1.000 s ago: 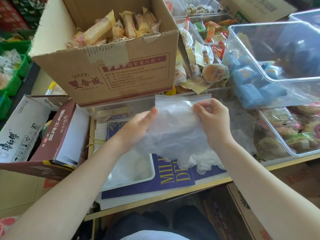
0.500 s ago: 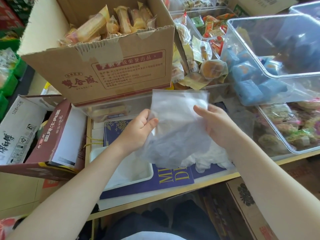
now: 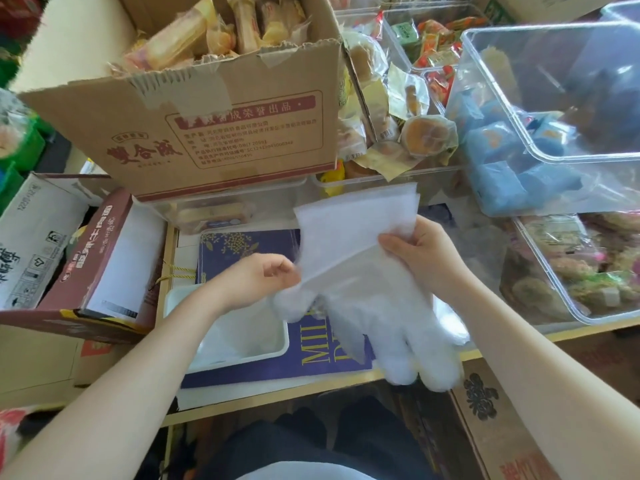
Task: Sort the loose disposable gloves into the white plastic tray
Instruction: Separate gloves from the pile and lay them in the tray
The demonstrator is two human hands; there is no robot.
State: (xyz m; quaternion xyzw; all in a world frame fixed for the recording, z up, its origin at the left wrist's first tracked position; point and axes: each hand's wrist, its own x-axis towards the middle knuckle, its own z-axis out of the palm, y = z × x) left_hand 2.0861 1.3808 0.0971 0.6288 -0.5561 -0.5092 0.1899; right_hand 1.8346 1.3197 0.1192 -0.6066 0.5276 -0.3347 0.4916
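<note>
A stack of thin, see-through disposable gloves [image 3: 360, 271] hangs in the air over the table, cuffs up, fingers drooping past the table's front edge. My right hand [image 3: 420, 252] pinches the stack at its right side near the cuffs. My left hand [image 3: 263, 277] has curled fingers at the stack's left edge and pinches it there. The white plastic tray [image 3: 280, 344] lies below my left wrist on a purple book; my left arm hides most of it.
A taped cardboard box of wrapped snacks [image 3: 214, 133] stands right behind the hands. Clear plastic bins [image 3: 554, 140] of packaged pastries fill the right side. A brown carton [image 3: 104, 258] and a white carton [image 3: 31, 237] sit at the left. The purple book [image 3: 242, 247] covers the table centre.
The gloves have dropped lower and unfolded, so their fingers now hang below the table edge. My left hand slid down to the stack's lower left edge; my right hand stayed near the cuffs.
</note>
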